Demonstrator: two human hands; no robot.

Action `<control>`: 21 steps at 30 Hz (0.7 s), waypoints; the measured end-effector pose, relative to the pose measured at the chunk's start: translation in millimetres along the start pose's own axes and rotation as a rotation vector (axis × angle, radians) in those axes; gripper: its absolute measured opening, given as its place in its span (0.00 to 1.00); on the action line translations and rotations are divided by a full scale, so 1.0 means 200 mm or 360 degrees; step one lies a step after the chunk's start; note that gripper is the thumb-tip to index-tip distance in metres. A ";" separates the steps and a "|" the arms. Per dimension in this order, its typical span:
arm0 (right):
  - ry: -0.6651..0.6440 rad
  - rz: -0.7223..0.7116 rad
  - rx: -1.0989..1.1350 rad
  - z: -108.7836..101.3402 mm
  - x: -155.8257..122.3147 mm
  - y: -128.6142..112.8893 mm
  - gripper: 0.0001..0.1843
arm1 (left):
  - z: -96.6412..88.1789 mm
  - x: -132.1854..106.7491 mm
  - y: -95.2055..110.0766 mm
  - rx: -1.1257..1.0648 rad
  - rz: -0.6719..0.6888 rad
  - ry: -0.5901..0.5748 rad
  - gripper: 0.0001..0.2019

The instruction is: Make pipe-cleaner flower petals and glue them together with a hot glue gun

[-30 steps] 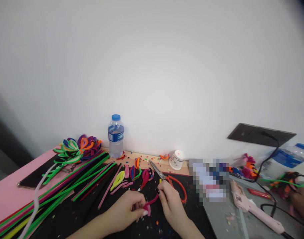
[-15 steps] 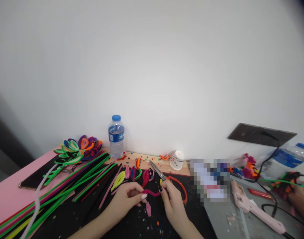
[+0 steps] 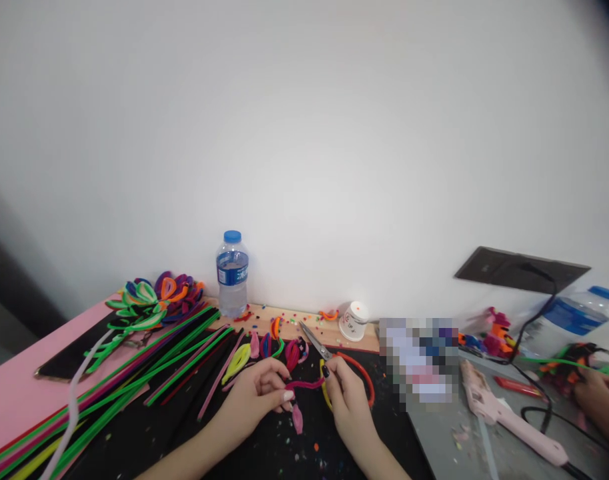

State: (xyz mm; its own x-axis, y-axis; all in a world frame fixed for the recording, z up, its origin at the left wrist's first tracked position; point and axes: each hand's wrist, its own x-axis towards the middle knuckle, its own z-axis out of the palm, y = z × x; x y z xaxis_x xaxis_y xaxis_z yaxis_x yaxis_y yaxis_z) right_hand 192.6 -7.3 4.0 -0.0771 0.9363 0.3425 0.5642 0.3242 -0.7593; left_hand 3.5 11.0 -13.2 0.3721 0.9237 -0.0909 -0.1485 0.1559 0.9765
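Note:
A magenta pipe cleaner (image 3: 306, 385) stretches between my two hands above the black mat. One end is pinched in the fingers of my left hand (image 3: 253, 402). My right hand (image 3: 349, 403), with dark nails, grips the other end between thumb and finger. Below my left fingertips hangs a pink looped piece (image 3: 297, 420); its link to the pipe cleaner is hidden. Scissors (image 3: 316, 341) with red and yellow handles lie behind and partly under my right hand. Bent pipe-cleaner loops, among them a yellow one (image 3: 237, 361) and a magenta one (image 3: 293, 355), rest just beyond my left hand.
Long pipe cleaners (image 3: 149, 373) and finished flowers (image 3: 144, 303) spread on the left beside a phone (image 3: 69, 357). A water bottle (image 3: 232, 280) and paper cup (image 3: 354, 321) stand at the wall. Rightward are a pink glue gun (image 3: 519, 430) and another person's hand (image 3: 597, 400).
My right fingers have shifted slightly up along the magenta pipe cleaner, and more of the yellow scissor handle shows. My left hand is nearly unchanged.

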 end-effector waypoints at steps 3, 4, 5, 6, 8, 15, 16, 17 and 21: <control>0.0018 0.0060 0.0084 0.00 0.00 0.01 0.12 | 0.00 -0.01 -0.01 0.0003 0.0001 -0.0089 0.11; 0.0012 0.0079 0.0115 0.00 0.00 0.01 0.12 | 0.00 -0.01 -0.01 -0.0001 0.0007 -0.0096 0.11; 0.0004 0.0096 0.0147 0.00 0.00 0.01 0.12 | 0.01 -0.01 -0.01 -0.0005 0.0009 -0.0087 0.11; -0.0004 0.0112 0.0176 0.01 0.00 0.01 0.12 | 0.01 -0.01 -0.01 -0.0007 0.0005 -0.0064 0.12; -0.0002 0.0144 0.0209 0.00 0.00 0.01 0.11 | 0.01 -0.01 0.01 -0.0022 -0.0024 0.0019 0.14; 0.0264 0.0176 -0.0229 -0.24 0.11 0.02 0.08 | -0.01 0.00 0.04 -0.0132 -0.0193 0.0298 0.17; 0.0265 0.0178 -0.0370 -0.32 0.12 0.04 0.10 | -0.01 0.01 0.04 -0.0142 -0.0202 0.0317 0.17; 0.0299 0.0201 -0.0539 -0.40 0.13 0.07 0.12 | -0.01 0.01 0.04 -0.0155 -0.0201 0.0331 0.17; 0.0422 0.0538 -0.1315 -0.80 0.08 0.26 0.23 | -0.02 0.01 0.03 -0.0215 -0.0177 0.0351 0.16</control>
State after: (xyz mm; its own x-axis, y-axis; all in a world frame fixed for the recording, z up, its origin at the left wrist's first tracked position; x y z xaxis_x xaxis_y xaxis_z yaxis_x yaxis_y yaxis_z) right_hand 351.7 4.1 58.0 0.3309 0.8691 0.3676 0.9364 -0.2542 -0.2420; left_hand 0.2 14.4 -7.4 0.1867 0.9498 -0.2511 -0.2443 0.2924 0.9245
